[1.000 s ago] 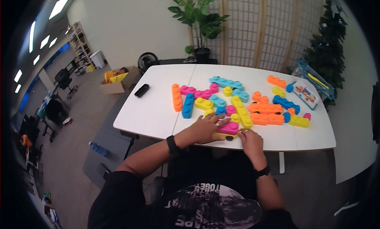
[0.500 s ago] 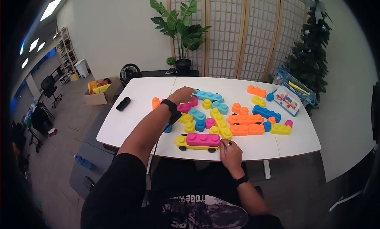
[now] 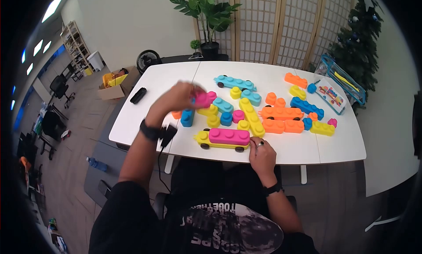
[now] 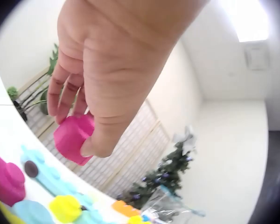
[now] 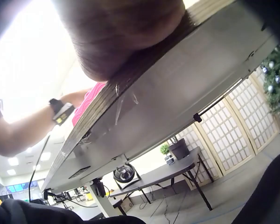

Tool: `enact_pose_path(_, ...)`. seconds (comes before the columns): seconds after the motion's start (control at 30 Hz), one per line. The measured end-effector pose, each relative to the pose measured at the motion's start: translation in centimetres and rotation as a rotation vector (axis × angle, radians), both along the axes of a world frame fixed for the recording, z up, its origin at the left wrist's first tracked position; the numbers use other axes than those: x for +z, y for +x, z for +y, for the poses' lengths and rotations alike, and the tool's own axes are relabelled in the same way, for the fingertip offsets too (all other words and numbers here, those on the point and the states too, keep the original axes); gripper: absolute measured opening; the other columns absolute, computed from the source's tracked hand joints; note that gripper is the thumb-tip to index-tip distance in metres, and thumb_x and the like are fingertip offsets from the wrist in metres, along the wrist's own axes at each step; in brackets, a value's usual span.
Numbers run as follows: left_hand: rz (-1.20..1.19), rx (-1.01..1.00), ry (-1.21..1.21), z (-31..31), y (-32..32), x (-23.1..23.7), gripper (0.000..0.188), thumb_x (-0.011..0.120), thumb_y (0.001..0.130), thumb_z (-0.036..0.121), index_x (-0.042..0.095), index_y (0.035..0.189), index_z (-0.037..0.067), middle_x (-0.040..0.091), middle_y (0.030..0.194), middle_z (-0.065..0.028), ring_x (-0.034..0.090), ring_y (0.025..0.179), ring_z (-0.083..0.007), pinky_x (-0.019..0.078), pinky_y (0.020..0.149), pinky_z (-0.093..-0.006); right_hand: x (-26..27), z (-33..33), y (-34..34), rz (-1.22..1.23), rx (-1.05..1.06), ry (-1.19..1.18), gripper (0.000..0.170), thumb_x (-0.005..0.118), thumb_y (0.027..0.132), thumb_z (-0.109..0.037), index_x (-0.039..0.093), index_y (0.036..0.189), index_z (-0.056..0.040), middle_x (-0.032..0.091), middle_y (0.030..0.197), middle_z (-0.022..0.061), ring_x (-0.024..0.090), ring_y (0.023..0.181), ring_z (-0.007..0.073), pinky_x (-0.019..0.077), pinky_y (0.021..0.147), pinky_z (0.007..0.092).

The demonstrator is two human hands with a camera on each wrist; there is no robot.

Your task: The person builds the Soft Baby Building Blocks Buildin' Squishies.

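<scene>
My left hand [image 3: 176,98] is raised over the left part of the table, pinching a small pink building block [image 4: 73,140] between thumb and fingers. A yellow toy car [image 3: 217,144] with black wheels stands near the table's front edge. On top of it sits a long pink block [image 3: 228,136]. With curled fingers my right hand [image 3: 263,156] holds the car's right end. Beside the left hand are a blue block [image 3: 187,118] and a yellow block [image 3: 207,111]. In the right wrist view the table edge hides most of the right fingers.
Behind the car lies a long yellow block [image 3: 252,117]. Orange [image 3: 281,113] and light-blue cars [image 3: 235,82] stand farther back. A clear bag [image 3: 347,80] lies at the table's right end, a black case [image 3: 138,96] at the left.
My left hand left the pink block on the car, reached to the back left and has come nearer with a small pink block. The right hand stays at the car's right end.
</scene>
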State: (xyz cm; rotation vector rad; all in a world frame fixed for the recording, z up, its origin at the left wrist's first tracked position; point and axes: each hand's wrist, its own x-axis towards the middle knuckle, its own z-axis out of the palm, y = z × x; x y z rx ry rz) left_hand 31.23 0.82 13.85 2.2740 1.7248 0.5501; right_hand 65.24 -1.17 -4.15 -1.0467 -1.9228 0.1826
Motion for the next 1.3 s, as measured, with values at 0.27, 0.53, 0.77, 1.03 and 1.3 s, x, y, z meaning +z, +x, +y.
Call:
enact_pose_path(0.27, -0.230, 0.087, -0.081, -9.7, 2.4, -7.8, 0.053, 0.087, 0.089, 0.017, 0.072, 0.138, 0.005, 0.079, 0.125, -0.0132, 0.076, 0.111, -0.0254, 0.0628, 0.092, -0.0367, 0.3, -0.3, -0.2, -0.039, -0.035, -0.020, 0.010, 0.064, 0.102, -0.013, 0.073, 0.102, -0.0076, 0.075, 0.091, 0.0133, 0.072, 0.085, 0.0362, 0.0571, 0.073, 0.0459)
enact_pose_path(0.53, -0.316, -0.008, -0.056, -8.1, 1.8, -11.6, 0.057, 0.080, 0.098, 0.025, 0.060, 0.149, 0.009, 0.063, 0.148, -0.0108, 0.062, 0.134, -0.0285, 0.0514, 0.110, -0.0426, -0.1, -0.1, -0.3, -0.044, -0.056, -0.035, 0.010, 0.063, 0.102, -0.012, 0.073, 0.102, -0.0078, 0.075, 0.091, 0.0141, 0.073, 0.084, 0.0377, 0.0577, 0.073, 0.0471)
enact_pose_path(0.77, -0.840, -0.015, -0.146, -9.1, 2.6, -15.4, 0.067, 0.081, 0.099, 0.023, 0.052, 0.157, 0.005, 0.061, 0.149, -0.0135, 0.060, 0.136, -0.0225, 0.0457, 0.118, -0.0389, -0.1, -0.3, -0.1, -0.036, -0.041, -0.023, 0.009, 0.065, 0.102, -0.011, 0.073, 0.103, -0.0065, 0.075, 0.092, 0.0157, 0.073, 0.086, 0.0387, 0.0585, 0.075, 0.0468)
enact_pose_path(1.03, -0.760, 0.005, -0.056, -8.8, 2.3, -16.7, 0.068, 0.090, 0.092, 0.032, 0.059, 0.144, 0.001, 0.067, 0.134, -0.0151, 0.065, 0.127, -0.0248, 0.0495, 0.112, -0.0385, 1.3, 0.3, 0.5, 0.197, 0.066, -0.255, 0.018, 0.063, 0.106, -0.017, 0.073, 0.112, -0.0037, 0.076, 0.099, 0.0162, 0.075, 0.086, 0.0297, 0.0598, 0.078, 0.0379)
enact_pose_path(1.3, -0.782, 0.045, 0.007, -8.8, 2.2, -16.4, 0.066, 0.084, 0.092, 0.024, 0.055, 0.147, 0.000, 0.068, 0.129, -0.0171, 0.067, 0.122, -0.0268, 0.0526, 0.107, -0.0381, 13.6, 7.4, -2.3, -0.332, 0.212, -0.314, 0.021, 0.071, 0.102, -0.022, 0.072, 0.115, -0.0056, 0.076, 0.102, 0.0131, 0.075, 0.089, 0.0284, 0.0584, 0.079, 0.0397)
